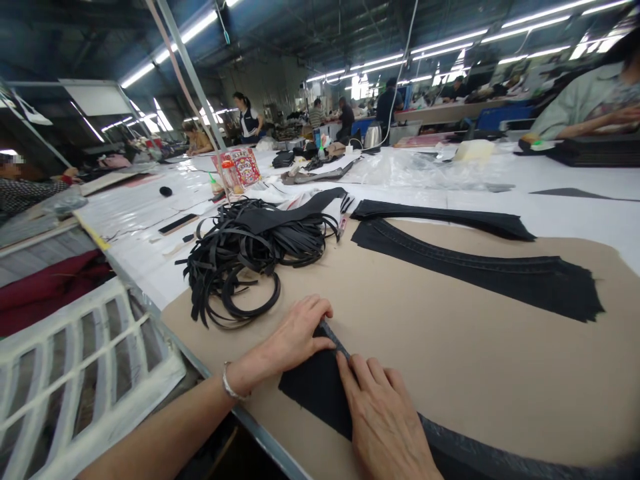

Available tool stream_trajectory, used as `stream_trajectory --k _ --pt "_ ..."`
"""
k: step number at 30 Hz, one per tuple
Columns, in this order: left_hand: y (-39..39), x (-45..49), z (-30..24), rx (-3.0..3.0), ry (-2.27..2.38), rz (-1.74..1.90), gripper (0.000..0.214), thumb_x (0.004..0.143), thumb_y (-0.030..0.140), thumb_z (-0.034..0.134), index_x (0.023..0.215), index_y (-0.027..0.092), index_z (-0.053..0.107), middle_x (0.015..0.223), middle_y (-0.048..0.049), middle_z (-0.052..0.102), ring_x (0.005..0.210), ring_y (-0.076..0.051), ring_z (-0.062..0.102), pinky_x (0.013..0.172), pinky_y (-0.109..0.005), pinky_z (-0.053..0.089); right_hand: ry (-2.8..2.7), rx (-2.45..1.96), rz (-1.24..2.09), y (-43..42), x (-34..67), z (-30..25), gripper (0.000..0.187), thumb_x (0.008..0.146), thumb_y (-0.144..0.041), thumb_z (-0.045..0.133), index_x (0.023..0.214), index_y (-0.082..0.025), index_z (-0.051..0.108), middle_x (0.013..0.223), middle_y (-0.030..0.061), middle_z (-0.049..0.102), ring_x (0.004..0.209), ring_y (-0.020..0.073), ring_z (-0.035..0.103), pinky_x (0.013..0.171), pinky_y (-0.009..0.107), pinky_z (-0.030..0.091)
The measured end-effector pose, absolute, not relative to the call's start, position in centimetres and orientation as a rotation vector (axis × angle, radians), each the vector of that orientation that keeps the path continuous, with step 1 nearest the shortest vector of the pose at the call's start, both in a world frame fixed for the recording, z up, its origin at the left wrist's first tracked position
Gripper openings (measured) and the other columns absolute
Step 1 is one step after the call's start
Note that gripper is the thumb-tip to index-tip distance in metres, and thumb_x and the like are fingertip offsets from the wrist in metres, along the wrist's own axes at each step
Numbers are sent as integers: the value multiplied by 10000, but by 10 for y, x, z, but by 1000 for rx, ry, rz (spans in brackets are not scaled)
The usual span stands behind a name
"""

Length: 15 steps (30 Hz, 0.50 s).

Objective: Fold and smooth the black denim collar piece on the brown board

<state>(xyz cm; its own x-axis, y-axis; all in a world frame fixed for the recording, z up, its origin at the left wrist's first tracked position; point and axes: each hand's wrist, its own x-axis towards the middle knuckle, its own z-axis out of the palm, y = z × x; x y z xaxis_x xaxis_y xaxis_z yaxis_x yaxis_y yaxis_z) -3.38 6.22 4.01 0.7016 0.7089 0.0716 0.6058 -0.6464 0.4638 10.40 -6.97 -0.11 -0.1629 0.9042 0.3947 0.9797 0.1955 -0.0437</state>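
A black fabric piece point(313, 390) lies on the brown paper-covered table point(450, 360) near its front edge. My left hand point(295, 337) rests on the piece's upper corner, with thumb and fingers pinched on its edge. My right hand point(383, 417) lies flat on the same piece just to the right, fingers stretched toward the corner and pressing it down. A silver bracelet sits on my left wrist. The fabric runs on to the right under my right hand as a long dark strip point(500, 457).
A tangled heap of black strips point(250, 250) lies beyond my left hand. A stack of curved black fabric pieces point(480, 267) lies at centre right. A white plastic crate point(75, 373) stands left of the table. Other people work at the far tables.
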Motion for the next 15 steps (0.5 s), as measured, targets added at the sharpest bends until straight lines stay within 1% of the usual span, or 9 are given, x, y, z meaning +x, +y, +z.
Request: stream_trajectory --k 3,4,6,8,11,15 --pt "51 -47 33 2508 975 518 113 850 155 632 943 189 578 982 -34 579 955 -187 529 854 -308 442 -2142 -1767 -341 -71 104 -1 529 655 -61 556 1172 -140 635 921 59 657 775 217 506 698 370 362" --pt "48 -52 29 2525 946 551 89 886 138 571 950 191 601 976 -39 589 951 -182 535 861 -309 445 -2143 -1764 -348 -71 105 -1 531 654 -58 553 1172 -142 633 920 60 658 773 217 504 697 373 361" --pt "42 -62 22 2602 861 575 196 935 125 466 998 194 638 983 -57 615 951 -186 546 868 -328 452 -2142 -1761 -362 -71 105 -1 534 658 -51 547 1178 -142 628 922 60 659 775 217 502 699 382 361" --pt "39 -69 15 2692 791 571 278 949 116 408 1078 187 643 1020 -79 636 971 -203 549 874 -358 457 -2137 -1764 -369 -72 104 0 538 657 -46 542 1181 -134 624 934 63 661 782 218 500 702 391 358" --pt "39 -73 10 2767 762 545 336 940 96 386 1167 176 621 1082 -96 640 1026 -219 538 902 -383 458 -2122 -1766 -365 -72 104 0 534 655 -44 537 1173 -136 629 938 64 666 785 218 499 694 391 349" --pt "39 -72 9 2829 807 463 376 926 78 367 1184 186 618 1100 -98 634 1037 -231 531 904 -409 452 -2135 -1754 -384 -72 104 0 519 656 -63 538 1158 -145 637 937 66 660 782 222 494 672 396 341"
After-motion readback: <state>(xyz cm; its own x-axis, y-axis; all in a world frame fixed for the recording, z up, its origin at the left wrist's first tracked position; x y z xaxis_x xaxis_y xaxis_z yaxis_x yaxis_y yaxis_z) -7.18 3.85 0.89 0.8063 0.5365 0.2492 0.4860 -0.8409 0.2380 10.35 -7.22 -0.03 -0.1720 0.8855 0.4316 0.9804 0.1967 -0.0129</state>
